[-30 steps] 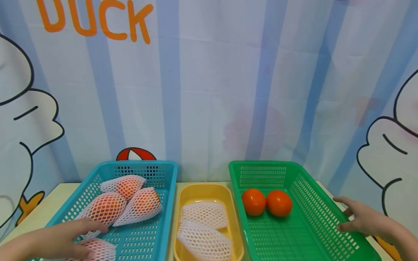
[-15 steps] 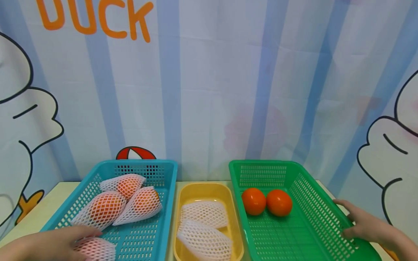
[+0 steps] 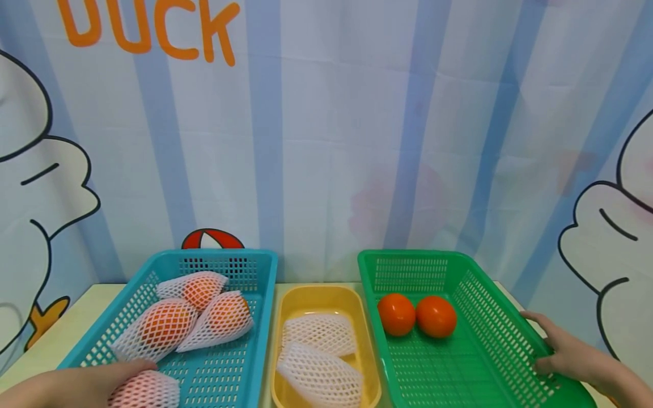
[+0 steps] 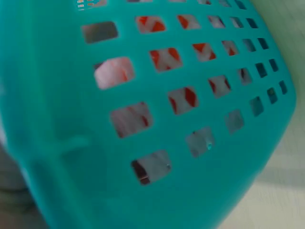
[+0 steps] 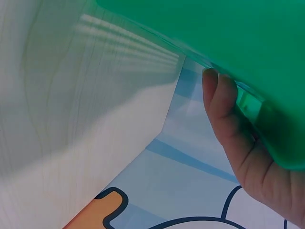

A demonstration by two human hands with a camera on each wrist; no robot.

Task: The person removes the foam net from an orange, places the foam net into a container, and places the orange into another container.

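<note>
A pale curtain (image 3: 331,141) with blue stripes hangs behind the tray, printed with orange letters reading "DUCK" and, far out on either side of it, white cartoon figures. The pale tabletop (image 3: 87,309) runs under the tray and out beyond both baskets. Just right of the tray sits the green basket (image 3: 459,374), just left of it the blue basket (image 3: 219,368); both are slotted and larger. The yellow tray (image 3: 316,300) lies between them.

Well right of the tray, the right hand (image 3: 571,351) grips the green basket's outer rim, thumb inside and fingers outside. Left of the tray, the left hand (image 3: 76,385) curves closely round the front netted fruit (image 3: 148,391); its thumb is hidden. Three more netted fruits (image 3: 165,326) lie close together in the blue basket, left of the tray and farther from the person than the held one. Inside the tray, two loose white nets (image 3: 321,374) lie with the nearer overlapping the farther. Smallest are two bare fruits (image 3: 436,316), orange-red and glossy, side by side in the green basket, right of the tray.
</note>
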